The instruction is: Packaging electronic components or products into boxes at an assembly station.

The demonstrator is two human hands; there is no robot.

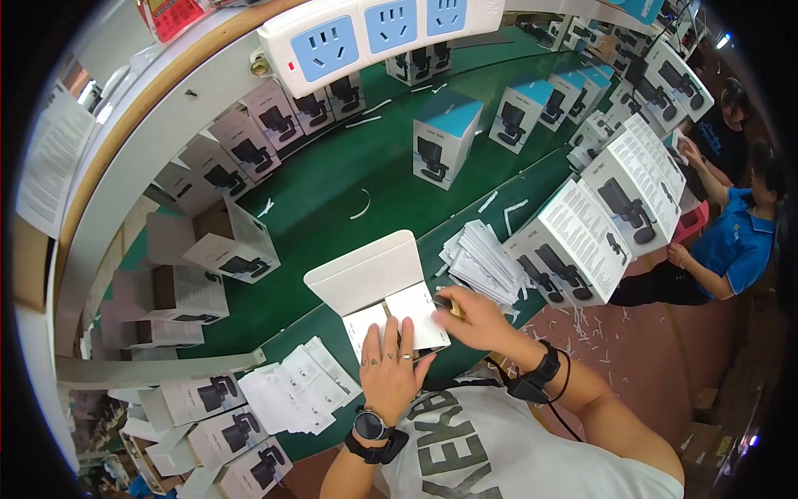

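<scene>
In front of me on the green work surface lies a white carton [366,272] with its flap raised toward the far side. White inner pieces [418,312] fill it, parted by a narrow gap. My left hand [389,366] rests flat across the near part of these, fingers stretched out. At the carton's right edge, my right hand [475,320] is curled closed. A bit of something dark and yellow shows at its fingers, too covered to name. A pile of folded white leaflets [482,270] lies beyond the right hand, and loose printed sheets [303,387] lie left of the left hand.
Standing printed boxes with teal tops [449,125] line the green belt [332,183]. Open cartons [233,241] stand at the left; more boxes [573,241] are stacked at right. A white power strip [353,62] crosses the top. A person in blue [731,249] works at right.
</scene>
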